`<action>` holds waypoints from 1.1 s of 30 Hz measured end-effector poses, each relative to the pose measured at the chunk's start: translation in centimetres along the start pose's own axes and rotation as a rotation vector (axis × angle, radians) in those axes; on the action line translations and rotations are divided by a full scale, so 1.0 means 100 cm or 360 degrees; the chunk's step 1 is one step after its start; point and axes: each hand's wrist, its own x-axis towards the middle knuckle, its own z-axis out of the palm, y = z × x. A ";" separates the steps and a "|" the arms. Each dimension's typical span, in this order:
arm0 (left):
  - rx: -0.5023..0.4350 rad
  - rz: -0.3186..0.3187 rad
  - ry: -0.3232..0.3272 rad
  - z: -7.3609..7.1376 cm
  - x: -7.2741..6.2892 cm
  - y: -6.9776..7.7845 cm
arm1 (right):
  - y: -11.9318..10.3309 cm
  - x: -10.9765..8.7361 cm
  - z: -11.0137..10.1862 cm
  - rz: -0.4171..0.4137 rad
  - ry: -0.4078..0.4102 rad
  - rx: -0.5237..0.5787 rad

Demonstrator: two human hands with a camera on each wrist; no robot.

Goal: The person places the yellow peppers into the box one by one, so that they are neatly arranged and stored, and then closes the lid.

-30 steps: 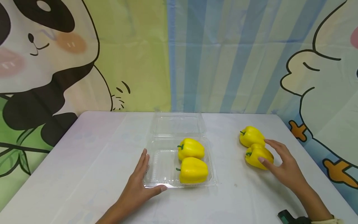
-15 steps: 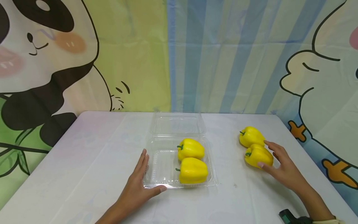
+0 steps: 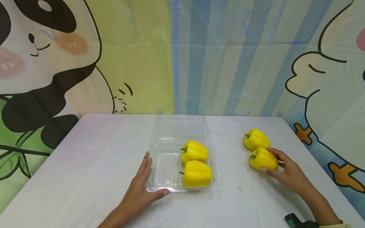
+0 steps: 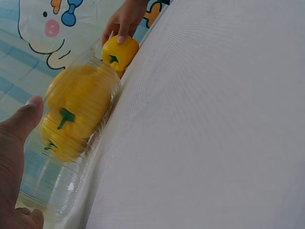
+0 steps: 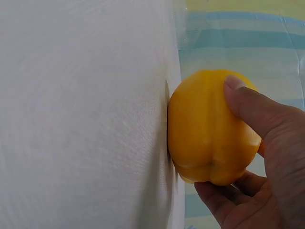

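My right hand (image 3: 288, 172) grips the nearer yellow bell pepper (image 3: 263, 159) on the right, thumb on one side and fingers on the other. In the right wrist view this pepper (image 5: 209, 129) sits against the white table. Just behind it lies another yellow bell pepper (image 3: 256, 139). My left hand (image 3: 139, 186) rests at the left front corner of a clear plastic clamshell box (image 3: 165, 171), fingers straight along its side and thumb along the front rim. Inside the box, on its right side, two yellow bell peppers (image 3: 197, 173) lie one behind the other, green stems to the left.
The box's clear lid (image 3: 182, 126) lies folded back toward the table's far edge. A white cloth covers the table (image 3: 94, 164). Behind it hangs a cartoon-printed curtain (image 3: 222, 57). A dark device (image 3: 299, 221) is at the right wrist.
My right hand's thumb and fingers have closed in around the nearer right-hand pepper, the fingers sliding off the pepper behind. The left hand and the box have stayed in place.
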 end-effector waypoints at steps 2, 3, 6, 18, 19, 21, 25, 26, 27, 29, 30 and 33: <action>0.0011 -0.0005 -0.0001 0.000 0.000 0.000 | 0.000 0.000 0.000 0.0004 -0.0001 0.0005; 0.0020 -0.0007 -0.0001 0.000 0.000 0.000 | 0.000 0.000 0.000 0.0005 -0.0004 0.0020; 0.0031 -0.0010 -0.0001 0.000 0.000 0.000 | -0.001 0.000 -0.001 0.0018 -0.0006 0.0014; 0.0041 -0.0010 -0.0001 0.000 0.001 0.001 | -0.003 -0.001 -0.001 0.0033 -0.0003 -0.0027; 0.0048 -0.0005 0.0001 0.000 0.001 0.001 | -0.003 -0.001 -0.001 0.0033 0.0001 -0.0027; 0.0044 -0.0002 0.0002 -0.001 0.000 0.001 | -0.004 -0.001 0.000 0.0027 0.0012 -0.0035; 0.0032 0.0006 0.0005 -0.001 -0.001 0.001 | -0.004 0.000 0.000 -0.0003 0.0032 -0.0036; 0.0030 0.0005 0.0004 -0.001 -0.001 0.000 | -0.004 0.000 0.000 -0.0017 0.0043 -0.0046; 0.0029 0.0007 0.0004 -0.001 -0.001 0.000 | -0.004 0.000 0.000 -0.0028 0.0050 -0.0049; 0.0028 0.0001 0.0001 -0.001 -0.001 0.000 | -0.004 0.001 -0.001 -0.0048 0.0059 -0.0048; 0.0027 0.0000 -0.0001 -0.001 -0.001 0.000 | -0.005 0.001 -0.001 -0.0052 0.0060 -0.0049; 0.0035 -0.0008 -0.0005 0.000 0.000 0.000 | -0.007 0.001 -0.001 -0.0057 0.0053 -0.0047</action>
